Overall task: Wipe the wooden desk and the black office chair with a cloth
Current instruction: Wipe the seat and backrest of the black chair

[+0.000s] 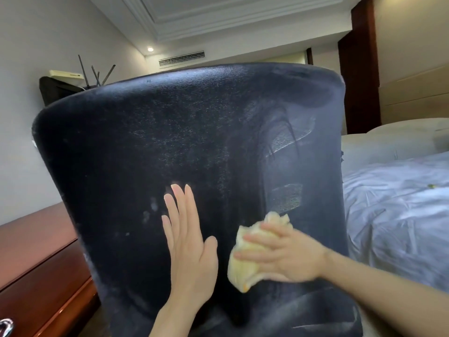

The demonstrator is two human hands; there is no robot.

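The back of the black office chair [170, 142] fills most of the view, dusty with wiped streaks on its right side. My left hand [187, 249] lies flat against the chair back, fingers straight and pointing up. My right hand [284, 254] presses a crumpled pale yellow cloth [245, 268] against the lower right of the chair back, its fingers spread over the cloth. The wooden desk [36, 276] shows at the lower left, reddish brown, partly hidden behind the chair.
A bed [401, 215] with white rumpled sheets and a pillow lies to the right of the chair. A metal drawer handle [4, 327] shows at the bottom left. Dark items stand against the wall at the back left.
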